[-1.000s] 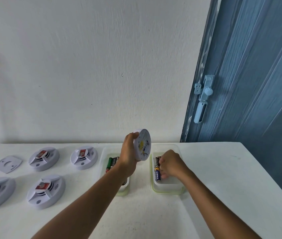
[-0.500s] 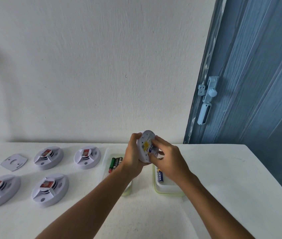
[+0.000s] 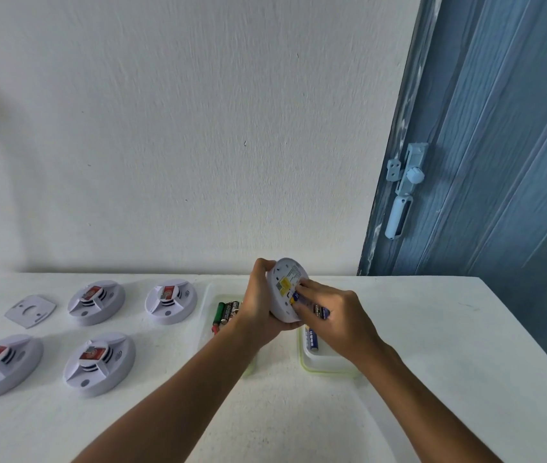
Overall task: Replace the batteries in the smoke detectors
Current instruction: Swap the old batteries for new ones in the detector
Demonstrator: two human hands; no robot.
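Left hand point(image 3: 258, 309): raised above the table point(image 3: 432, 329), forearm running up from the lower left, fingers and thumb curled round the rim of a smoke detector point(image 3: 287, 289). Detector held on edge, back side turned toward the camera, yellow label and open battery bay visible.

Right hand point(image 3: 339, 315): forearm entering from the lower right, wrist bent inward, fingertips point(image 3: 302, 289) pressed against the detector's back. Blue battery point(image 3: 319, 309) pinched between thumb and fingers, one end at the bay. Whether seated in the bay or merely touching it: cannot tell.

Below the hands, two shallow trays with pale green rims. Left tray point(image 3: 210, 295): several batteries point(image 3: 227, 312), one green, the rest dark, partly hidden by the left wrist. Right tray point(image 3: 325, 365): one blue battery in tray point(image 3: 312, 339) lying lengthwise, partly hidden by the right hand.

Left part of the table: four more detectors face up in two rows, each with a red-labelled centre. Far row point(image 3: 96, 302) and point(image 3: 171, 300); near row point(image 3: 1, 364) and point(image 3: 98, 362). Flat white mounting plate point(image 3: 30, 310) lying just left of the far row.

Behind: white wall point(image 3: 165, 128); blue door point(image 3: 499, 162) at the right, with a pale latch point(image 3: 402, 192).
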